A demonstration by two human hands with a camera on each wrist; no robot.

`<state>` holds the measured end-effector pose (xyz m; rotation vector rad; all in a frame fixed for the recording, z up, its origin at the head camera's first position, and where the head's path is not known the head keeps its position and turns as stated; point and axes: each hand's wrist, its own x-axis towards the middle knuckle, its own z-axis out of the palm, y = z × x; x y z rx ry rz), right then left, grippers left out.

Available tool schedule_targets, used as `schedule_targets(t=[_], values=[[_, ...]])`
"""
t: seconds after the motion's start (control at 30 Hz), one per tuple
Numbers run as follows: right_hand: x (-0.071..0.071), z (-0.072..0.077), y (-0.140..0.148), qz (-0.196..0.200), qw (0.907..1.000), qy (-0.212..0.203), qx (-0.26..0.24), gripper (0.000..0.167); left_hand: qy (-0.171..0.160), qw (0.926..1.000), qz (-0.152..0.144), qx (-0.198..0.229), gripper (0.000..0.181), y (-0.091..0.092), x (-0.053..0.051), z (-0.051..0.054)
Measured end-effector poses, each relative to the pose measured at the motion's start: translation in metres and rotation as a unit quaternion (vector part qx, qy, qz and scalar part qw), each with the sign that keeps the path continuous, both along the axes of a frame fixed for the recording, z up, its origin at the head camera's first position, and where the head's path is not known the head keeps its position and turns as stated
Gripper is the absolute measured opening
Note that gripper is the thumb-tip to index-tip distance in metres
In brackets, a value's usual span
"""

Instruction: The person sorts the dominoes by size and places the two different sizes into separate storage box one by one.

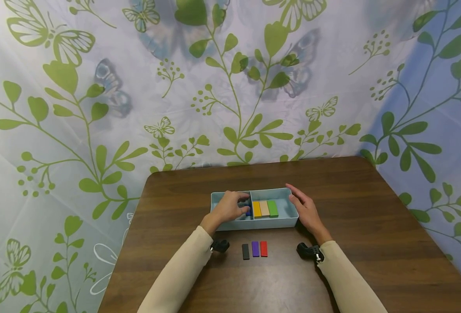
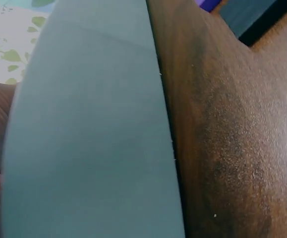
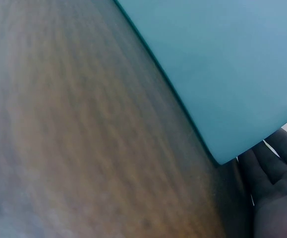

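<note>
A light blue two-compartment box stands on the table. My left hand reaches into its left compartment, thumb and fingers spread apart. By the thumb tip, beside the divider, a dark blue block shows in part; the hand covers the rest. At the box's right end is my right hand, its fingers extended along the outer wall; in the right wrist view the fingers lie beyond the box corner. Yellow, beige and green blocks lie side by side in the right compartment.
In front of the box, a black block, a purple block and a red block lie in a row on the brown wooden table. A patterned cloth hangs behind the table.
</note>
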<state>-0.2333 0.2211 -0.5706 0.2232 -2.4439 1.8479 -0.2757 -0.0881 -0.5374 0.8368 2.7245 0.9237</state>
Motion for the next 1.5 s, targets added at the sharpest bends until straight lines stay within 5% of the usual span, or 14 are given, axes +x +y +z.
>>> schedule_targets(t=[0.37,0.8,1.2,1.5], values=[[0.0,0.0,0.0,-0.001,1.0,0.002,0.002,0.049,0.021,0.998,-0.032,0.05,0.048,-0.003,0.017,0.02],[0.001,0.002,0.0,-0.004,1.0,-0.005,0.007,0.049,0.056,0.9937,-0.065,0.073,0.052,-0.013,0.053,0.034],[-0.001,0.0,0.0,-0.003,1.0,-0.003,0.0,0.049,0.073,0.9878,-0.093,0.101,0.055,-0.02,0.085,0.031],[0.0,0.0,0.0,-0.002,1.0,-0.008,0.002,0.049,0.039,0.9885,-0.086,0.118,0.053,-0.029,0.107,0.01]])
